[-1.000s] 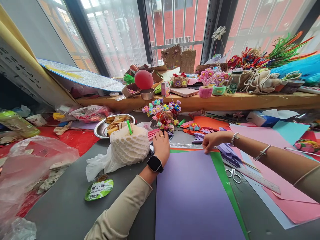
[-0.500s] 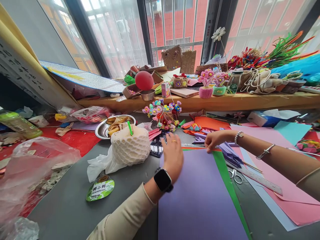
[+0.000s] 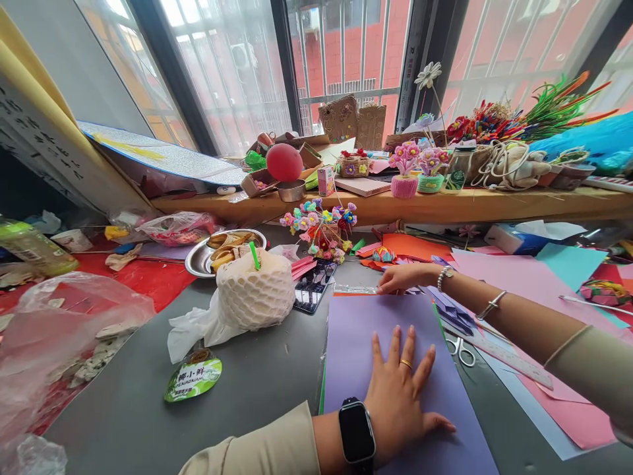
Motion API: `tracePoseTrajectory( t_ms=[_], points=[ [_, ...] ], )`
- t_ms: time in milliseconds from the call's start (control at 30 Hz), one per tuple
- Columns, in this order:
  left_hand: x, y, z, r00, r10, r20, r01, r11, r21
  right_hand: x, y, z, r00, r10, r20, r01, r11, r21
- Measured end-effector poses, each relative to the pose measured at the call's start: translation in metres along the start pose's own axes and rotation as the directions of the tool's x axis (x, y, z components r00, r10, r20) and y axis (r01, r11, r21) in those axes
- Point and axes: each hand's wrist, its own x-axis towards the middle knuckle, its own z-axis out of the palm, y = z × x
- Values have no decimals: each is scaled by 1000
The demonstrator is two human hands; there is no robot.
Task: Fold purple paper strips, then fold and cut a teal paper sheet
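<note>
A sheet of purple paper [image 3: 356, 343] lies on the grey table, with slivers of green and orange sheets showing under its edges. My left hand [image 3: 400, 396] rests flat on the purple sheet with its fingers spread. At the far edge of the stack, my right hand [image 3: 398, 278] has its fingers bent together beside a strip of clear plastic wrapper [image 3: 356, 289]. Its fingertips seem to pinch that plastic, though they are partly hidden. Scissors [image 3: 461, 351] and a ruler [image 3: 514, 359] lie right of the stack.
Left of the paper stand a coconut in white foam netting [image 3: 254, 290], a phone [image 3: 314, 287] and a metal bowl [image 3: 195, 264]. Pink paper [image 3: 568, 415] spreads on the right. Behind is a bunch of small craft flowers [image 3: 321, 227] below a crowded wooden ledge [image 3: 222, 206].
My left hand has come down from above the stack and now lies flat on the purple sheet. My right hand has moved left along the far edge. The purple sheet now covers more of the green.
</note>
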Motion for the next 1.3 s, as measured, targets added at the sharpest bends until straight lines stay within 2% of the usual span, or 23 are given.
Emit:
tracePoseTrajectory(
  t_ms=[133, 233, 400, 500, 633, 733, 933, 1100, 1300],
  points=[
    [0, 1, 3, 1000, 15, -20, -15, 1000, 10, 12, -4, 6, 999, 39, -19, -38, 998, 42],
    [0, 2, 2, 1000, 14, -28, -14, 1000, -14, 13, -1, 6, 1000, 15, -3, -15, 997, 78],
    [1, 3, 1, 1000, 12, -20, -13, 998, -56, 8, 6, 5, 994, -9, -105, 12, 999, 32],
    [0, 3, 3, 999, 13, -39, -14, 999, -39, 5, 7, 5, 992, -30, -125, 48, 989, 143],
    [-3, 5, 4, 994, 31, -101, -30, 1000, 6, 5, 9, 5, 998, 10, -55, 8, 944, 329],
    [-5, 6, 5, 992, 37, -120, -32, 999, 44, 7, 10, 4, 1000, 29, -6, -24, 923, 384],
    [-5, 8, 3, 991, 46, -124, -33, 994, 107, 6, 6, 4, 1000, 2, 20, -11, 878, 479],
    [-6, 8, 2, 991, 44, -124, -27, 991, 131, 3, 4, 8, 999, -32, 38, 9, 875, 484],
    [-6, 9, 3, 989, 51, -140, -33, 991, 129, 1, 2, 10, 999, -41, -3, 38, 897, 440]
  ],
)
